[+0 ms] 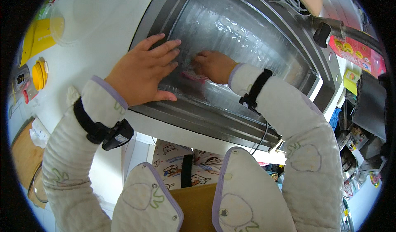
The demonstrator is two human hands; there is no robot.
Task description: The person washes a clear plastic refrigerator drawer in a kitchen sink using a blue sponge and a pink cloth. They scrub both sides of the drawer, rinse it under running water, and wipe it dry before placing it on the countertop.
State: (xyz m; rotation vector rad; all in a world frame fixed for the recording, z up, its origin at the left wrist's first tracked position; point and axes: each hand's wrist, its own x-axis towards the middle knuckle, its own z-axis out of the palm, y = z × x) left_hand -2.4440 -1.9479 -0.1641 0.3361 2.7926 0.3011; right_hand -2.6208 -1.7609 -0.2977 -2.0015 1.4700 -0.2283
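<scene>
A stainless steel sink (182,116) fills the middle of the view, its basin wet and shiny, seemingly with water in it. My left hand (145,68) rests palm down on the sink's left rim, fingers spread and holding nothing. Inside the basin, my right hand (216,65) is bent with its fingertips low, against a pink thing (198,76), perhaps a cloth; its fingers are partly hidden, so I cannot tell whether they grip it.
A faucet (343,27) reaches in from the upper right. Beyond it lies a pink printed package (352,54). On the white counter (102,18) at the left are a yellow lid (39,75) and a clear plastic container (57,24). A wooden board (27,157) is at lower left.
</scene>
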